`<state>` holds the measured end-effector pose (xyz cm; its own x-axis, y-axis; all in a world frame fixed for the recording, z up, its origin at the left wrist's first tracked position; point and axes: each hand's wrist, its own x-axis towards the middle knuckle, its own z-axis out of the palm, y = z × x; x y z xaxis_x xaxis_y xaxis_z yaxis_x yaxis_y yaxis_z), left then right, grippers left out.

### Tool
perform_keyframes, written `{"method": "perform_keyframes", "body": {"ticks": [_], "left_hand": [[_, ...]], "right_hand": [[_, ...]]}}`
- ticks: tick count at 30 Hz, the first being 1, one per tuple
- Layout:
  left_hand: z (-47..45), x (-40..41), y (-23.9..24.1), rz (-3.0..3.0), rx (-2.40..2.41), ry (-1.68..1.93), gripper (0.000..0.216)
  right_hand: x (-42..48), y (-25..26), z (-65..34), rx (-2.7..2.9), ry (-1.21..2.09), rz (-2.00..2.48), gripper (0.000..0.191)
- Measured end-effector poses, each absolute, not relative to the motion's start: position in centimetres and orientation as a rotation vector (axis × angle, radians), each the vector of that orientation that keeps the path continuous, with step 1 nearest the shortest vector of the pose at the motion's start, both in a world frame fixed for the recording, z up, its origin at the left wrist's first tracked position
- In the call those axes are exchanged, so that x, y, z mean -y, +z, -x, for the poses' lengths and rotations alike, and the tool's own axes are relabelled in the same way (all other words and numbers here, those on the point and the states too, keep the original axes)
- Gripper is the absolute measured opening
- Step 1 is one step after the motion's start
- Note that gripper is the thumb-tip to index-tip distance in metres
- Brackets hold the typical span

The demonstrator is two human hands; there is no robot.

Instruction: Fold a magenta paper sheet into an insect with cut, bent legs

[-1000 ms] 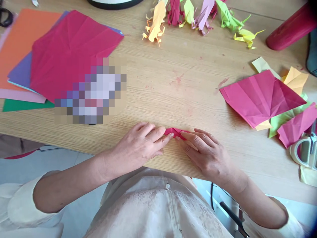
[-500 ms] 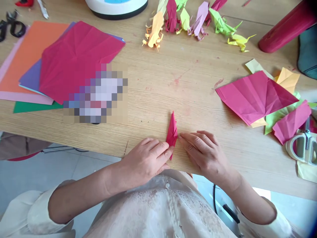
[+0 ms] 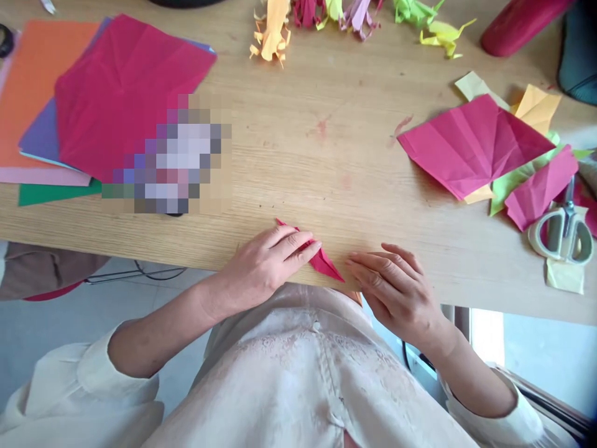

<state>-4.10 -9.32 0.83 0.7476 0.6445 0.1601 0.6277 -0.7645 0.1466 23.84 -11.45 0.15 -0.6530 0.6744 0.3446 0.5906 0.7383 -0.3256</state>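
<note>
The left hand (image 3: 265,264) lies flat with its fingers together, pressing down on a narrow folded magenta paper (image 3: 328,266) at the near edge of the table (image 3: 326,162); the paper's pointed ends stick out on either side of the fingertips. The right hand (image 3: 396,286) rests open just beside the paper's nearer tip, gripping nothing, and whether it touches the tip cannot be told. Well beyond the left hand lies a stack of coloured sheets (image 3: 116,87), and beyond the right hand a creased magenta sheet (image 3: 471,146) and scissors (image 3: 562,230).
</note>
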Motion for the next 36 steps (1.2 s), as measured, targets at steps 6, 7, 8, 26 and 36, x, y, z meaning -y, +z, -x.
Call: {"method": "perform_keyframes", "body": {"ticks": [6, 7, 8, 26, 36], "left_hand": [[2.8, 12.8, 0.0, -2.817, -1.202, 0.236, 0.07], [2.7, 13.1, -0.2, -2.814, -1.207, 0.241, 0.071], [2.6, 13.4, -0.4, -2.817, -1.203, 0.258, 0.069], [3.5, 14.4, -1.8, -2.864, -1.113, 0.539, 0.041], [3.4, 15.4, -2.3, -2.931, -1.128, 0.428, 0.045]], "right_hand": [[15.1, -1.2, -23.2, 2.458, 0.21, 1.048, 0.043], [15.3, -1.5, -22.9, 2.45, 0.176, 1.048, 0.042], [15.4, -1.9, -22.7, 2.437, 0.14, 1.044, 0.04], [15.2, -3.6, -21.5, 2.222, -0.007, 1.058, 0.039], [15.1, -3.5, -21.2, 2.213, -0.048, 1.064, 0.028]]}}
